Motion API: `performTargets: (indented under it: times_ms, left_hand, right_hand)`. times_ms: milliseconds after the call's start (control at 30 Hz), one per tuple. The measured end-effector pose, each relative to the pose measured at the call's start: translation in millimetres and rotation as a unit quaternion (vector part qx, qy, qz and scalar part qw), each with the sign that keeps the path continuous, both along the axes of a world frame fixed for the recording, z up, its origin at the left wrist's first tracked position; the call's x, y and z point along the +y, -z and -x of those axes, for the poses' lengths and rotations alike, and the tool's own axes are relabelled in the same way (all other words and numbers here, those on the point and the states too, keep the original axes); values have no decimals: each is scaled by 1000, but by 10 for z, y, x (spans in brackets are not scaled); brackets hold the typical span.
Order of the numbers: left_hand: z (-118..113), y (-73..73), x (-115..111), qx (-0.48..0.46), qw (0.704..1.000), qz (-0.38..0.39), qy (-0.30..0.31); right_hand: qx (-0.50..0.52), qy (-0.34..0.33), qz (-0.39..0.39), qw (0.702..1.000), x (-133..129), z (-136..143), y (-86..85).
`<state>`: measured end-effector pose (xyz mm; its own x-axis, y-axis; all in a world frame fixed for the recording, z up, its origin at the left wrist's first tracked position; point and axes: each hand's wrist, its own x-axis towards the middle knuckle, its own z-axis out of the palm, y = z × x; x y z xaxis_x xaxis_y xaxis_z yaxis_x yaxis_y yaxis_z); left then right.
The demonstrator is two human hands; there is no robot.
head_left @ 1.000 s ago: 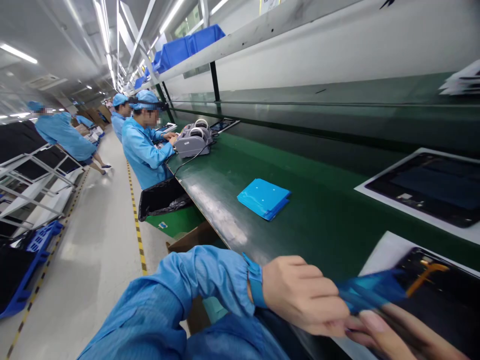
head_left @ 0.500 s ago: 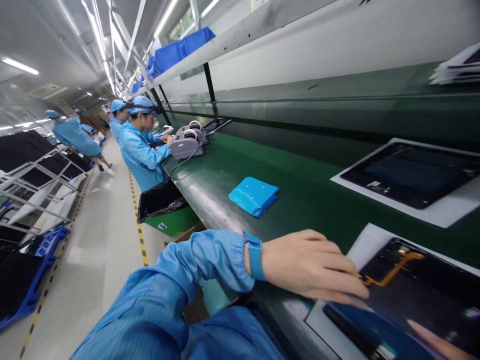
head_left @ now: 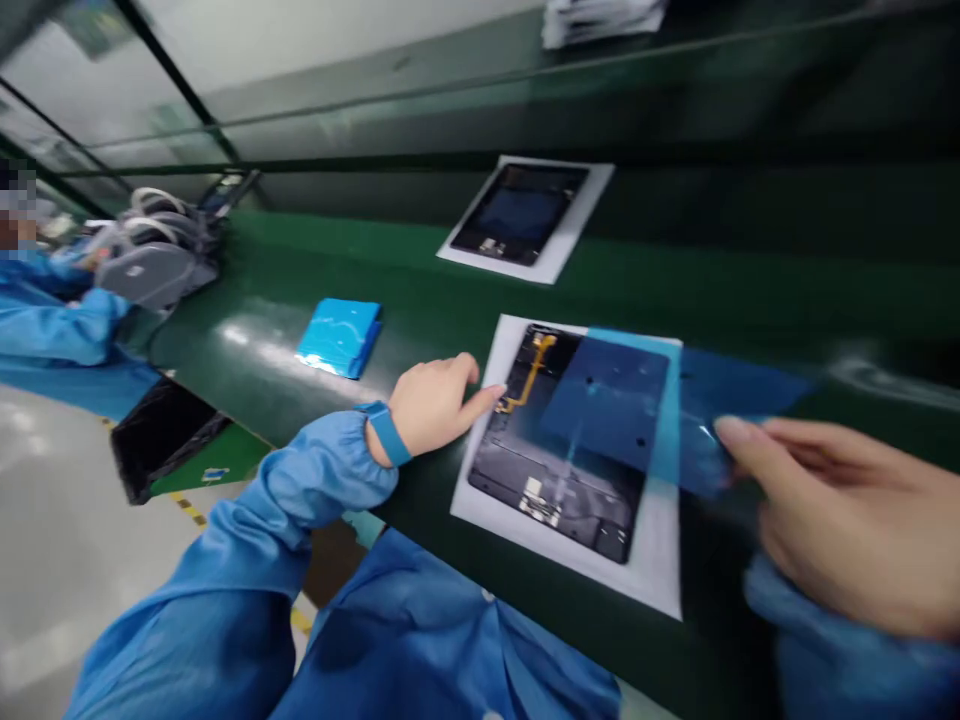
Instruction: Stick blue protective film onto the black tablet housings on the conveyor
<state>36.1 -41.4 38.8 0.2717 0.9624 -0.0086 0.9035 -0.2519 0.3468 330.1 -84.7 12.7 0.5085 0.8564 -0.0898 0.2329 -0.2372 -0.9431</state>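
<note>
A black tablet housing [head_left: 555, 450] with an orange flex cable [head_left: 534, 375] lies face up on a white sheet [head_left: 664, 575]. My right hand [head_left: 847, 510], slightly blurred, pinches the near right edge of a translucent blue film [head_left: 720, 385]. The film spans the upper right of the housing and reaches past the sheet. At the housing's left edge rests my left hand [head_left: 439, 405], a blue band around its wrist. Its thumb points at the flex cable, apart from the other loosely bent fingers, and nothing is held. Whether it presses on the housing I cannot tell.
A stack of blue film pieces [head_left: 341, 335] lies left on the green bench [head_left: 412, 285]. Behind, a second tablet part [head_left: 521, 215] sits on white paper. A grey tape dispenser [head_left: 154, 270], a co-worker's sleeve [head_left: 52, 310] and a black-lined bin [head_left: 161, 435] are at left.
My view has swung right and down onto the housing. My right hand now shows, holding the blue film out to the right. My left hand has drawn back from over the housing to its edge.
</note>
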Motion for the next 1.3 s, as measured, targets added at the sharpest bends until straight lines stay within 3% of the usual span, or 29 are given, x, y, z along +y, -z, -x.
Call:
performTargets:
  times_ms: [100,200,333,467,567,700,800,1300]
  left_hand:
    - [-94,127,-46,131,986,93,40]
    - [-190,172,-112,170,979,82,77]
    - [-232,169,-147,171,978,60,102]
    - [-182,162,-152,128,980,27,150]
    - [-87,184,-102,39,978,-23,205]
    - [42,279,36,-104,938,-59,325]
    - [82,347,116,-142,912,-53,381]
    - [78,372,157,-135,907,-21,398]
  right_hand:
    - [71,40,-23,996,168,-19,60]
    - [142,22,-16,990,223,-33,142]
    - [164,-30,0,986,163,-52,189]
    - [130,-93,34,987,100,-77,169]
    - [80,-137,53,986,81,-92,122]
    - [-9,-161,53,986,74,-77,44]
    - [-52,-157,54,985,44,-62,25]
    - [-119,-122,63,983,-29,-78,81]
